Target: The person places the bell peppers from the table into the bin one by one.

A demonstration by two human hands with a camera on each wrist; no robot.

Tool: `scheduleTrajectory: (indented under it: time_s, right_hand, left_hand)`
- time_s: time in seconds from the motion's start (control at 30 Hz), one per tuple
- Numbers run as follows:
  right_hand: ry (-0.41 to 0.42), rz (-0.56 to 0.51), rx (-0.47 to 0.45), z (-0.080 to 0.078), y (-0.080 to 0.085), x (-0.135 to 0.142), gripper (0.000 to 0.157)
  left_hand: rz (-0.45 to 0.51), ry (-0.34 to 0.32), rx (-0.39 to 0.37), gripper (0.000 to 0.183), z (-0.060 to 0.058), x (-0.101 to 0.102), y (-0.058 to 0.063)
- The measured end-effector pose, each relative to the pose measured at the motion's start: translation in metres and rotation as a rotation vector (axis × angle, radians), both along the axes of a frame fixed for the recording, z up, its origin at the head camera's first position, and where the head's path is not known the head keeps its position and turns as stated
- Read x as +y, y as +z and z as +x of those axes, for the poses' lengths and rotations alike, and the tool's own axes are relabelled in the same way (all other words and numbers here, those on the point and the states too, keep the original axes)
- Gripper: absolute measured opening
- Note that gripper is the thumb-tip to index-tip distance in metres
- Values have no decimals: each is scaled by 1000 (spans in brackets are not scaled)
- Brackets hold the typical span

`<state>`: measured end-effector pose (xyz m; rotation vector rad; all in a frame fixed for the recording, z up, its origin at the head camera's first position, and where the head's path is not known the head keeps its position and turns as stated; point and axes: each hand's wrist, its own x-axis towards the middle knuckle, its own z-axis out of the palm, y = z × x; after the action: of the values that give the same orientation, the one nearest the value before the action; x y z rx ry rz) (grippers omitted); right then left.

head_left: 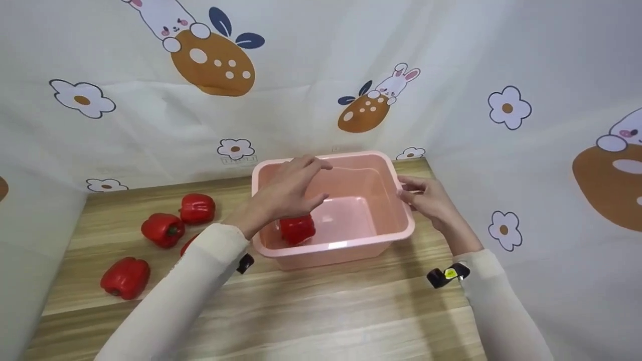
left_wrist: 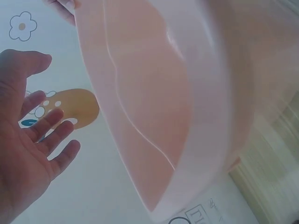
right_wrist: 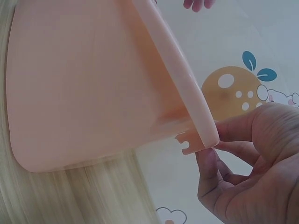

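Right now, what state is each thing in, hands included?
Basin: upright on the table, one pepper visible inside.
Pepper inside: lying near the basin's left end.
Loose peppers: four visible, on the table, one partly hidden.
Left hand: above the basin, holding nothing.
Right hand: pinching the basin's rim.

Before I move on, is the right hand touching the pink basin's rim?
Touching: the right wrist view shows the right hand pinching the pink basin's rim.
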<state>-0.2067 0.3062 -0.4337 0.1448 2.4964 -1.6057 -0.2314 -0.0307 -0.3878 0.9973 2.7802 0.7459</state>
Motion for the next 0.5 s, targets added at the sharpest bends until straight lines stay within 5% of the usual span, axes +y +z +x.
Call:
scheduleTrajectory:
  time_s: [0.27, 0.5]
  right_hand:
    - [-18, 32, 17, -3, 5, 5, 52]
    - [-7, 22, -10, 1, 0, 0, 52]
  left_hand:
    - [24, -12, 29, 56, -6, 2, 4]
    - [41, 5, 7, 54, 2, -4, 2]
